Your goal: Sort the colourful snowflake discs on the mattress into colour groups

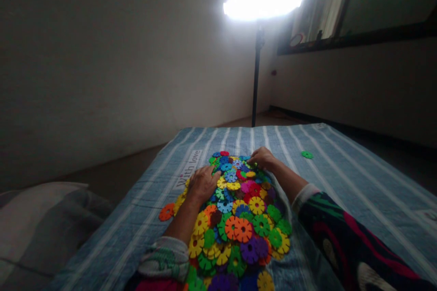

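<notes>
Dozens of toothed discs [239, 223] are piled on the striped sheet [341, 177]. Left hand [203, 183] is laid flat on the pile's left edge, grip wide, nothing held. Right hand [262, 158] is set on its far end; grip cannot be told.

Pressing the left hand [204, 183] flat on the left side of a heap of coloured toothed discs [243, 229], touching its far edge with the right hand [262, 158]. Working on a blue striped sheet [351, 182], with one green disc [307, 154] well apart to the right. Facing a glaring lamp [262, 2] beyond.
</notes>
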A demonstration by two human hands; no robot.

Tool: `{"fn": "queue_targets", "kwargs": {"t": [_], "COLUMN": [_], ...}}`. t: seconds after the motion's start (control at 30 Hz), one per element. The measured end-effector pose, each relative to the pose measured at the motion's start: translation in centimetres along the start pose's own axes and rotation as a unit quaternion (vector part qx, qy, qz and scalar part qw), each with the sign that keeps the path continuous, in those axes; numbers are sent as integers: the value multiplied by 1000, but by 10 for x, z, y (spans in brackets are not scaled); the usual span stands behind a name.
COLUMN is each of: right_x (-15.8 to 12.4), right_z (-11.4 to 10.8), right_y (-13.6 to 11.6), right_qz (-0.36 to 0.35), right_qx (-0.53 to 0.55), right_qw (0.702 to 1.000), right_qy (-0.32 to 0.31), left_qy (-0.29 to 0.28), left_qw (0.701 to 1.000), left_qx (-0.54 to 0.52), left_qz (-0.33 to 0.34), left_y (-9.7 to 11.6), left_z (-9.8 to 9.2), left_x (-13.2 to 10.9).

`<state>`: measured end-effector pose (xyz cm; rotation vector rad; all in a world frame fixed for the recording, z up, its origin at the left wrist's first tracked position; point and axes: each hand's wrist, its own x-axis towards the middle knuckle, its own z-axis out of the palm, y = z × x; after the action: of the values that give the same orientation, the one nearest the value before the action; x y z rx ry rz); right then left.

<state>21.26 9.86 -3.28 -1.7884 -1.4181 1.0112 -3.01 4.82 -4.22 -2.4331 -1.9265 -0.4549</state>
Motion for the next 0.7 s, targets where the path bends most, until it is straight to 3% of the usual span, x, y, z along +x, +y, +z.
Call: {"fn": "queue_targets", "kwargs": {"t": [0.2,0.37,0.53,0.7], "right_x": [-10,-18,-20,-20], "right_z": [-9,-35,-65,-81], "right_y": [1,12,37,61], "right_qz": [21,21,25,27], "right_qx": [60,69,22,-60], "right_qw": [998,997,997,994], "right_qy": [14,35,72,92], "left_qy": [5,8,5,0], "left_qw": [1000,1000,1000,1000], "left_qx": [3,0,-4,9], "left_qz": [4,5,-2,-2], "left_y": [-1,-2,0,1], "left_z": [1,2,-1,-2], "left_x": [0,1,2,2]}}
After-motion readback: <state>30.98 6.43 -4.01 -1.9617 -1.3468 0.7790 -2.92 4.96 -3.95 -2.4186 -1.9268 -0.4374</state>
